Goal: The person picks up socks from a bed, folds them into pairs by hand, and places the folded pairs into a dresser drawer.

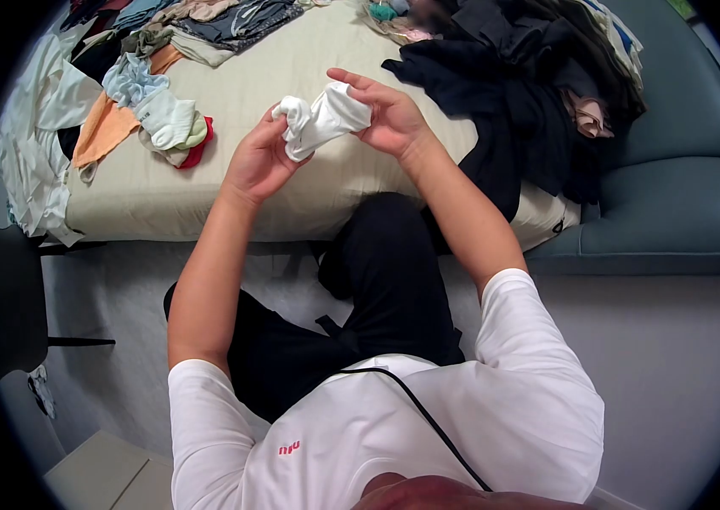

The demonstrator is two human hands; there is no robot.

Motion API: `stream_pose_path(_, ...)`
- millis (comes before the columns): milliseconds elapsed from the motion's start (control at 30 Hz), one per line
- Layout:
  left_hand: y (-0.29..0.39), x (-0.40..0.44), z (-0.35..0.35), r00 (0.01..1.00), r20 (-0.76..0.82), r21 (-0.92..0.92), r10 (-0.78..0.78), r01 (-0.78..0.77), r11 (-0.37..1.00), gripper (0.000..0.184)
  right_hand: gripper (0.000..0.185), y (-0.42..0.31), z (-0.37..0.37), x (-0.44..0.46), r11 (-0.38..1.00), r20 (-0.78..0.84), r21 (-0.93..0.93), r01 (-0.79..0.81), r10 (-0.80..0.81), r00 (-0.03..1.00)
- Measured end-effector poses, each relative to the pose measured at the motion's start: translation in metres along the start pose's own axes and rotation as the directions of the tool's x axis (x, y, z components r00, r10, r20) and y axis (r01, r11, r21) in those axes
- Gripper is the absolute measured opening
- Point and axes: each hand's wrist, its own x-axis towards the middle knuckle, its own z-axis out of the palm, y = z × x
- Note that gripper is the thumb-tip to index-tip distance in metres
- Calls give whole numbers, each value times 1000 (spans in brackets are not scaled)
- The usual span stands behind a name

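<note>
A small white cloth item (326,121), which looks like a sock, is held up between my two hands above the bed. My left hand (266,157) has its fingers closed on the bunched end of it. On the other side, my right hand (388,119) grips the wider end between thumb and fingers, with the index finger stretched out. Left of my hands, a small pile of white socks (166,119) lies on the bed, with green and red pieces under it and an orange cloth (105,132) beside it.
The cream bed (232,93) has folded clothes (232,25) along its far edge. Dark clothes (521,102) are heaped on the right, by a green padded headboard (674,204). White fabric (37,136) hangs at the left, above a dark chair (7,297).
</note>
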Motion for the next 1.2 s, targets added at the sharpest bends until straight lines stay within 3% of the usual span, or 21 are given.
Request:
stream_pose_path(33, 2, -1, 1, 999, 45, 30, -21, 20, 999, 33, 57, 0, -1, 0, 1000, -1, 0, 0, 0, 1000)
stream_pose_path(100, 2, -1, 3, 995, 89, 60, -45, 40, 997, 35, 56, 2, -2, 3, 926, 62, -371, 69, -49, 997)
stream_pose_path(133, 2, 0, 3, 999, 43, 112, -17, 12, 994, 35, 56, 3, -2, 4, 926, 59, -371, 68, -49, 997)
stream_pose_path(167, 0, 0, 4, 1000, -1, 164, 13, -12, 986, 35, 55, 5, -3, 5, 724, -45, -687, 54, -117, 992)
stream_pose_path(233, -6, 0, 7, 1000, 0, 243, 25, -25, 970, 32, 48, 11, 6, 4, 33, -111, -994, -106, -391, 914)
stream_pose_path(267, -10, 1, 9, 999, 4, 322, 37, -37, 946, 30, 48, 15, 7, 6, 33, -114, -993, -110, -394, 912)
stream_pose_path(333, -18, 4, 13, 997, -21, 447, 75, -57, 893, 30, 44, 22, -2, 12, -274, 91, -948, -164, -726, 682)
stream_pose_path(400, -19, 6, 14, 991, -45, 565, 125, -78, 821, 29, 39, 23, -10, 20, -190, 32, -970, -154, -723, 690)
stream_pose_path(467, -17, 7, 10, 960, -55, 850, 274, -99, 517, 28, 36, 27, -20, 24, 387, -346, -907, -168, -456, 820)
stream_pose_path(500, -18, 7, 9, 960, -57, 849, 275, -98, 519, 28, 37, 24, -16, 21, 482, -419, -850, -213, -374, 827)
stream_pose_path(533, -18, 7, 9, 954, -53, 894, 294, -86, 440, 28, 37, 22, -12, 19, 481, -420, -850, -214, -373, 828)
stream_pose_path(567, -18, 8, 8, 949, -48, 931, 312, -71, 358, 28, 38, 20, -8, 17, 600, -447, -767, -228, -244, 861)
stream_pose_path(633, -18, 10, 4, 945, -82, 934, 317, -38, 355, 26, 39, 18, -4, 14, 705, -457, -662, -256, -107, 883)
stream_pose_path(700, -20, 11, 3, 940, -113, 937, 321, -7, 350, 25, 40, 17, -3, 11, 848, -341, -466, -252, 91, 936)
stream_pose_path(767, -23, 12, 4, 933, -191, 852, 305, 3, 523, 26, 40, 17, -4, 12, 858, -300, -456, -238, 104, 948)
stream_pose_path(800, -23, 12, 4, 933, -193, 852, 305, 4, 524, 26, 40, 17, -8, 14, 867, -256, -445, -224, 117, 960)
stream_pose_path(867, -21, 11, 5, 941, -278, 678, 190, 52, 733, 27, 38, 13, -18, 19, 883, -249, -397, -248, 157, 956)
stream_pose_path(967, -19, 10, 11, 946, -252, 614, 203, -6, 789, 25, 36, 17, -28, 20, 889, -310, -374, -265, 149, 939)
stream_pose_path(1033, -17, 13, 2, 950, -224, 672, 218, -12, 741, 23, 37, 20, -15, 18, 879, -380, -396, -264, 105, 919)
stream_pose_path(1100, -19, 15, -3, 954, -196, 723, 226, -15, 691, 21, 38, 24, -5, 14, 674, -501, -656, -340, -52, 864)
stream_pose_path(1200, -23, 15, -4, 941, -179, 833, 286, -10, 554, 18, 39, 31, -8, 14, 751, -405, -615, -242, -37, 914)
